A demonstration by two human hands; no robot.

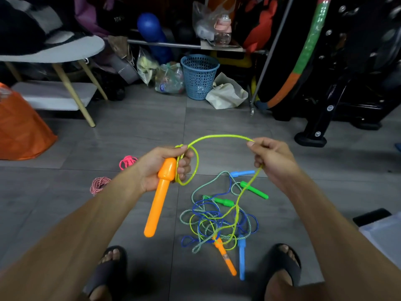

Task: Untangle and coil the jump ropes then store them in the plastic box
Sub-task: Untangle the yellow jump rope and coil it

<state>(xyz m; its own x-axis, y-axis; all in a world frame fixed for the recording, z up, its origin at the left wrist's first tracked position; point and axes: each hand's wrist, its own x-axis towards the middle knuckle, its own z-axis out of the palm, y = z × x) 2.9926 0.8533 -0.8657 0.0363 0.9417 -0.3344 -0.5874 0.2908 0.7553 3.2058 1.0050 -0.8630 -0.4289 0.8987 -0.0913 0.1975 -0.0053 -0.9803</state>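
My left hand (165,168) is closed around the fat top of an orange handle (159,198), and its fingers (184,168) also pinch a few small loops of the yellow-green rope (219,136) so the coil does not fall open. The handle is long and points down toward my feet, leaning a little to the left. My right hand (272,158) is closed on the same rope, and the rope makes an arch from one hand to the other. I hold it up high so the rope can slide out of the messy pile (219,220) on the floor (141,118) between my sandals. From my right hand the rope drops down into that pile, where it is still mixed with a blue rope (252,224) and a green-and-white rope (196,190). The other orange handle (225,256) lies there, pointing near and a bit right. A pink rope (128,161) and a red-and-white rope (99,184) sit coiled on the floor to the left. I think the clear plastic box (382,232) is at the right edge, still without ropes as far as I can see.
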